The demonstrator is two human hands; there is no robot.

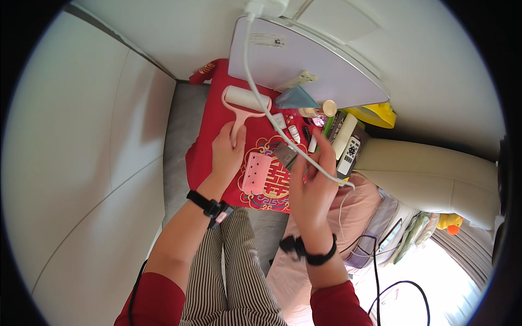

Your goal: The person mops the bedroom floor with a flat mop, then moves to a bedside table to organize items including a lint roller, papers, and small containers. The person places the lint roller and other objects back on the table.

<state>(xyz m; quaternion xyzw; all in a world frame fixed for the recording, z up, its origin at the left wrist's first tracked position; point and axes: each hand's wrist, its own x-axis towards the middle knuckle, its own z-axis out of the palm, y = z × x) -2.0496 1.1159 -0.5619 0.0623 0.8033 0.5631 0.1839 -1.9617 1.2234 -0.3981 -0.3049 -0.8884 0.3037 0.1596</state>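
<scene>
My left hand (228,154) grips the pink handle of a lint roller (248,99), whose white roll lies over a red embroidered cloth (220,134). My right hand (313,179) is raised with its fingers apart, holding nothing that I can see, close behind a white cable (267,110). Between the two hands are a pink box with small hearts (257,173) and a dark grey flat item (286,155), partly covered by the cable. A small white bottle (294,133) and a small clear case (279,121) lie past them, near a blue-grey cone-shaped object (297,98).
A lilac panel (310,57) leans at the back wall. To the right are a white remote control (349,155) on books (335,130), a yellow object (375,115), a beige padded headboard (424,167) and pink bedding (359,199). Black cables (376,277) hang at the lower right.
</scene>
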